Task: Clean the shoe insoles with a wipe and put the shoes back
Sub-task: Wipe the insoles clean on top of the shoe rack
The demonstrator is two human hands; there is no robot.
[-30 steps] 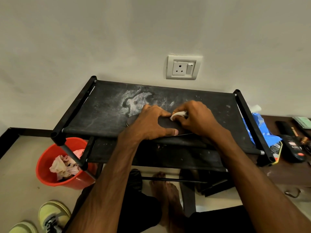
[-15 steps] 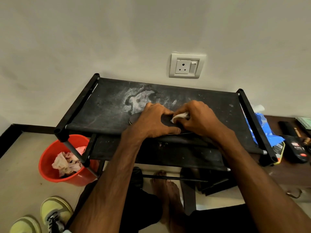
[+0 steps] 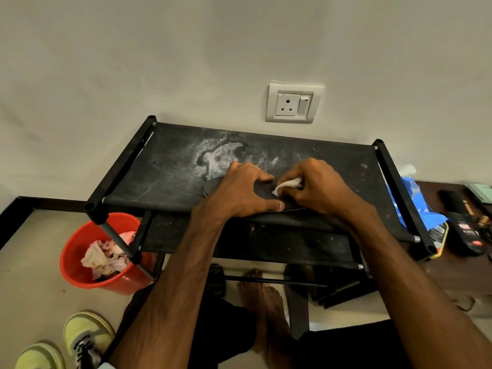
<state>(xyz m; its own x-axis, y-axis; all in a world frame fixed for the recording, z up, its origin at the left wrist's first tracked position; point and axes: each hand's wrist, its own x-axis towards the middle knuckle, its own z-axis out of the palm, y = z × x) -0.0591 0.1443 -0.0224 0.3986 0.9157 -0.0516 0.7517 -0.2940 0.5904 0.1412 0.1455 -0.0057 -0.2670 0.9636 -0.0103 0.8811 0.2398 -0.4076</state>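
Observation:
A black insole (image 3: 262, 192) lies flat on the top shelf of a black shoe rack (image 3: 165, 177). My left hand (image 3: 239, 191) grips its left part, fingers over the far edge and thumb along the near edge. My right hand (image 3: 319, 186) pinches a crumpled white wipe (image 3: 287, 185) and presses it onto the insole's middle. The insole's right end is hidden under my right hand. A pair of yellow-green sneakers (image 3: 80, 339) stands on the floor at the lower left.
A red bucket (image 3: 77, 243) with crumpled waste sits under the rack's left corner. A blue wipe packet (image 3: 415, 201) and dark small items (image 3: 463, 225) lie on a brown surface to the right. A wall socket (image 3: 291, 102) is above. My bare feet (image 3: 263, 296) rest below the rack.
The wipe in my right hand has shifted slightly along the insole. The view has moved a little; both hands keep their hold.

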